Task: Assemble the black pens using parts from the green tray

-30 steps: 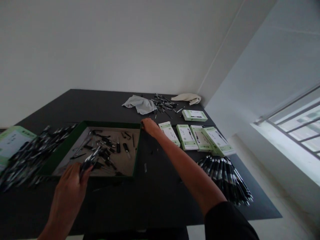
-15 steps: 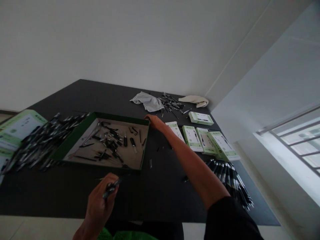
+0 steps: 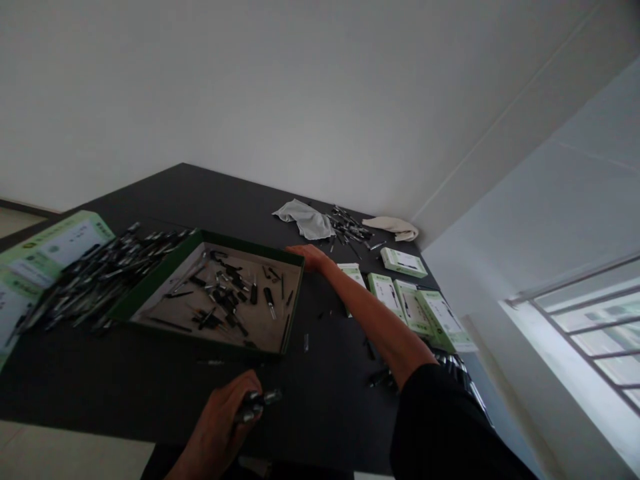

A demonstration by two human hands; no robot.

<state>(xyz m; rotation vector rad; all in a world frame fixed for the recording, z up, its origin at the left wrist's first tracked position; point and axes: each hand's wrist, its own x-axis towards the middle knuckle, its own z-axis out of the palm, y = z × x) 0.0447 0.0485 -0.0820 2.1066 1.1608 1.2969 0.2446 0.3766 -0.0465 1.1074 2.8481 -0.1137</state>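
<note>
Apparently, the step in hand is a holding one: the left hand (image 3: 220, 413) is curled tight round a small bunch of pens (image 3: 254, 405) while the right hand (image 3: 311, 257) minds the tray (image 3: 157, 280). The next move, I judge, calls for a snug grip on that bunch and a steady tray.

One dark table (image 3: 215, 193) carries everything. One green-walled tray sits on it. Boxes (image 3: 384, 293) number seven as far as I can make out: two left of the tray, five to its right. Two hands are at work: the left is nearer than the tray and apart from it; the right is at the tray's far right corner, fingertips partly hidden, so whether it grips or merely rests I can't say. Two cloths (image 3: 306, 221) lie beyond the tray.

More pens lie in three groups: a heap (image 3: 113, 273) just left of the tray, a pile (image 3: 349, 225) beyond it, and a stack (image 3: 453, 363) to its right, partly behind the sleeve (image 3: 435, 427). None can be counted, nor can the held bunch. Small parts (image 3: 227, 300) overlap inside the tray, also beyond counting. One clear sliver (image 3: 306, 343) lies just right of it.
</note>
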